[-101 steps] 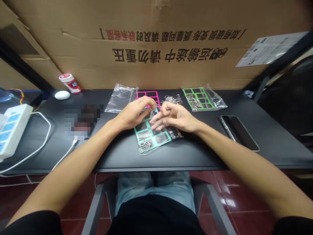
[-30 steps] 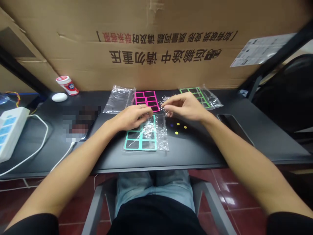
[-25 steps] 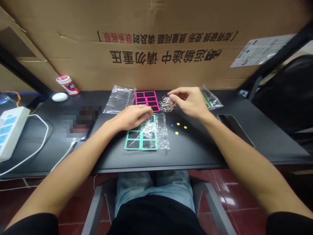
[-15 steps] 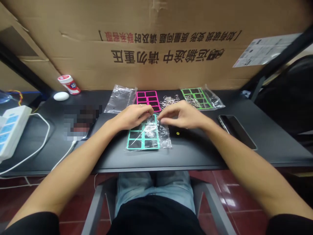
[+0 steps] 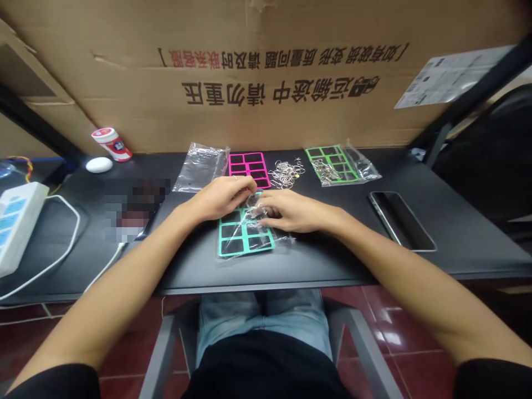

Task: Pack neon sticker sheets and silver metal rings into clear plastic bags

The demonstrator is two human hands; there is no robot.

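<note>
I have both hands in view at the centre of the frame, over a teal card (image 5: pixel 245 231) with square windows, which lies inside a clear bag (image 5: pixel 284 239) on the black table (image 5: pixel 332 263). The left hand (image 5: pixel 224 197) is curled, thumb and fingertips close together at the card's top edge; I can't tell whether it grips the plastic. The right hand (image 5: pixel 293 210) is half closed, its fingers reaching left over the card's upper right part. What sits between those fingers is too small and blurred for me to make out.

Just above the hands I see a pink card (image 5: pixel 249 170), with a heap of metal rings (image 5: pixel 285 175) beside it on the right. Farther right, a green card (image 5: pixel 347 169) lies bagged, with more rings (image 5: pixel 326 172) over its left part. A phone (image 5: pixel 402 221) lies on the right side of the frame. Toward the upper left I make out another plastic bag (image 5: pixel 200 166), a red-and-white bottle (image 5: pixel 112 145) and a white case (image 5: pixel 99 165).
</note>
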